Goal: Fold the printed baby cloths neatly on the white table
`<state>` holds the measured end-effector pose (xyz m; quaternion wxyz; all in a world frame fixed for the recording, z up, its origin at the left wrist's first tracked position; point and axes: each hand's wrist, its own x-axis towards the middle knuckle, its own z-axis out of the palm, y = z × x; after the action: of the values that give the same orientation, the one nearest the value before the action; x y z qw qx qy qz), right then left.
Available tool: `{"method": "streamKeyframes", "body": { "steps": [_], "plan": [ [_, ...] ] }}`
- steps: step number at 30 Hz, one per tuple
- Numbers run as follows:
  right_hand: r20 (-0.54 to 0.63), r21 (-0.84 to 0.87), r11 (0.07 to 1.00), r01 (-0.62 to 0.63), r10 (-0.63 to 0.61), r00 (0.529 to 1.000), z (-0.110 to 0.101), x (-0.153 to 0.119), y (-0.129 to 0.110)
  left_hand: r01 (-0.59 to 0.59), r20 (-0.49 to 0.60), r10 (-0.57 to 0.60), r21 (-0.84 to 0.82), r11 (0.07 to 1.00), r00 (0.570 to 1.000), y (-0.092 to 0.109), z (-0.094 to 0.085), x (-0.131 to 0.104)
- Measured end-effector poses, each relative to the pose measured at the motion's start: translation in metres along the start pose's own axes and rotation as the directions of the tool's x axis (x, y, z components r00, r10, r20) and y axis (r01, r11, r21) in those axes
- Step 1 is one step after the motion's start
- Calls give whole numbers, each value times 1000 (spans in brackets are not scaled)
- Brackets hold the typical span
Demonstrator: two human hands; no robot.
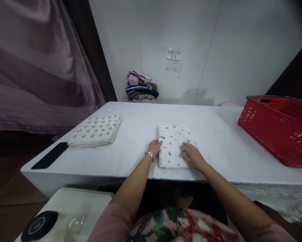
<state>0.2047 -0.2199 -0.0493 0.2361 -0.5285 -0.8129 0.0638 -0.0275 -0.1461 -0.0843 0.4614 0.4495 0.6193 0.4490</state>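
Between basket (269, 137) and spotted cloth (97, 130), left fingers (160, 143) pinch folded fabric (171, 141) while right fingers (188, 147) lie flat atop.

The surface (138, 134) is white, and the cloth (172, 148) at its near edge is white too, scattered with small grey-green motifs and a few darker ones. Towards the left edge, the bundle (96, 131) is cream with rows of grey motifs, one yellow. The slab (50, 156) at the near left corner is near-black; the basket (271, 134) along the right edge, red. Beyond the far edge, the pile (142, 90) mixes lilac, blue, black, red and white.
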Motion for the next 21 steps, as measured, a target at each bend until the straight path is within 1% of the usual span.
{"method": "streamKeyframes", "body": {
  "steps": [2, 5, 8, 10, 12, 14, 16, 18, 21],
  "plan": [
    [70, -90, 995, -44, 50, 996, 4, 4, 11, -14, 10, 13, 40, 999, 1000, 1, 0, -1],
    [136, -109, 993, -54, 68, 988, 5, 5, 19, -32, 8, 32, 80, 996, 999, 2, 0, -2],
    [131, -80, 995, -60, 70, 989, -1, 11, 26, -43, 12, 43, 86, 995, 999, 2, 0, -2],
    [117, -117, 987, -113, 127, 985, -5, 19, 31, -50, 22, 48, 84, 995, 999, 2, 0, -1],
    [127, -183, 967, -177, 201, 971, -6, 31, 34, -61, 27, 59, 85, 994, 998, 1, 0, -1],
    [154, -230, 951, -209, 248, 957, -3, 44, 36, -68, 28, 65, 98, 993, 997, 1, -1, -2],
    [176, -247, 946, -210, 257, 950, 0, 56, 37, -72, 27, 70, 115, 991, 997, 1, -1, -2],
    [188, -247, 943, -222, 271, 944, 4, 67, 39, -78, 27, 75, 137, 988, 997, 2, -2, -3],
    [186, -226, 933, -281, 324, 928, 10, 76, 48, -85, 33, 82, 137, 987, 996, 3, -2, -5]
  ]
}}
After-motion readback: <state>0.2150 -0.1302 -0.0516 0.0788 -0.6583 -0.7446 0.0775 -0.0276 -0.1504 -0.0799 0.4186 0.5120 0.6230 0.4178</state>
